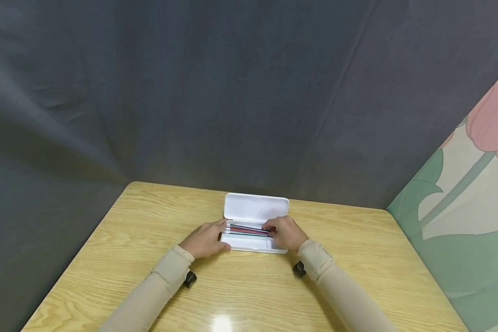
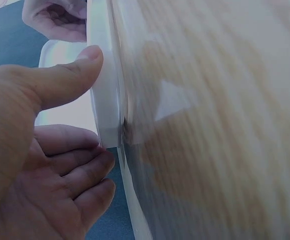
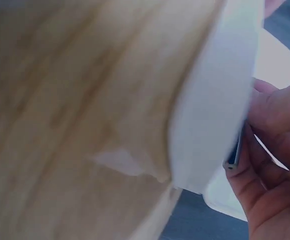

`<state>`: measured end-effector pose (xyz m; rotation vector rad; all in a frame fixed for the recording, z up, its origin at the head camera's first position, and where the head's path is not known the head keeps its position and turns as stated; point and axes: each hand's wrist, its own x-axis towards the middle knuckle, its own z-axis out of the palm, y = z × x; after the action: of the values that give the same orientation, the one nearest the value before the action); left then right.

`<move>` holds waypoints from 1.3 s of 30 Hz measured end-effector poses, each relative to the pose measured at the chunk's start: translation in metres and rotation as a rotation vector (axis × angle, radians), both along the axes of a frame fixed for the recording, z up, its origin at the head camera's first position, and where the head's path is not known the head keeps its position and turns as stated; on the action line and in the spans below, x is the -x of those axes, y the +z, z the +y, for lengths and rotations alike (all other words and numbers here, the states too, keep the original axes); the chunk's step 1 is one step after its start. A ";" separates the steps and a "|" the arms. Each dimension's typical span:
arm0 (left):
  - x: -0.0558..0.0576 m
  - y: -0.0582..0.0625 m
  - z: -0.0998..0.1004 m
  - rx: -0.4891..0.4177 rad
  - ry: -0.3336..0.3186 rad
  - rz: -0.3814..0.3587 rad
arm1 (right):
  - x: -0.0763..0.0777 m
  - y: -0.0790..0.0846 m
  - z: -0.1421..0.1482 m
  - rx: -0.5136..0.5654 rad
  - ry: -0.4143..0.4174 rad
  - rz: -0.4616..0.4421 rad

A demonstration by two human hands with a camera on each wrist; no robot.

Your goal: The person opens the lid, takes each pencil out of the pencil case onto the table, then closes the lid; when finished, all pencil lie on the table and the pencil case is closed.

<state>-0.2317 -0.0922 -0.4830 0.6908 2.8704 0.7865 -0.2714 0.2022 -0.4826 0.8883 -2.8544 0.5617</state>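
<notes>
An open white pencil case (image 1: 249, 243) lies on the table with its lid (image 1: 256, 207) raised at the back. Several slim pencils (image 1: 246, 230), dark, red and green with pale left ends, lie lengthwise inside. My left hand (image 1: 206, 238) grips the case's left end. Its thumb (image 2: 77, 75) presses the front wall in the left wrist view, and the fingers (image 2: 80, 172) bend by the short end. Inside the right part of the case, my right hand (image 1: 287, 234) pinches a dark pencil (image 3: 233, 157), whose end sticks out by the fingers in the right wrist view.
The wood-grain table (image 1: 240, 288) reaches back to a dark grey curtain (image 1: 232, 92). On the right hangs a cloth with a tulip print (image 1: 473, 198). Small black wrist cameras sit under both sleeves.
</notes>
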 end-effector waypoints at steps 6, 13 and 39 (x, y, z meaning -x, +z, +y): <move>0.000 0.000 0.000 0.007 -0.014 -0.001 | -0.020 0.021 0.013 0.073 -0.013 -0.047; 0.005 -0.002 -0.003 0.022 -0.022 0.019 | -0.043 0.047 0.041 0.291 -0.122 -0.081; 0.001 0.003 -0.004 0.038 -0.002 0.007 | -0.031 -0.003 0.074 0.047 -0.473 -0.240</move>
<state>-0.2328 -0.0961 -0.4804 0.6929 2.8827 0.7280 -0.2399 0.2758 -0.4854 0.1251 -3.0859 0.7048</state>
